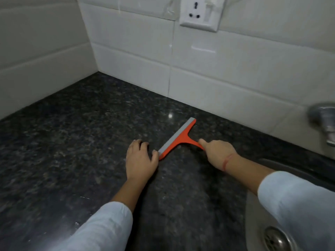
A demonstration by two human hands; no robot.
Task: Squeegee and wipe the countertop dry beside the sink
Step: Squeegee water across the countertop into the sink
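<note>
An orange squeegee (178,138) with a grey rubber blade lies blade-down on the dark speckled granite countertop (72,142), its far end near the back wall. My right hand (216,153) grips its handle, thumb pointing along it toward the blade. Palm down on the counter just left of the blade's near end rests my left hand (139,160), fingers spread and holding nothing; its thumb touches or nearly touches the blade tip. The steel sink (272,234) with its drain sits at the lower right, partly hidden by my right sleeve.
White tiled walls meet in a corner at the back left. A wall socket (200,14) is mounted above the counter. A blurred chrome tap (324,120) juts out at the right edge over the sink. No cloth is in view.
</note>
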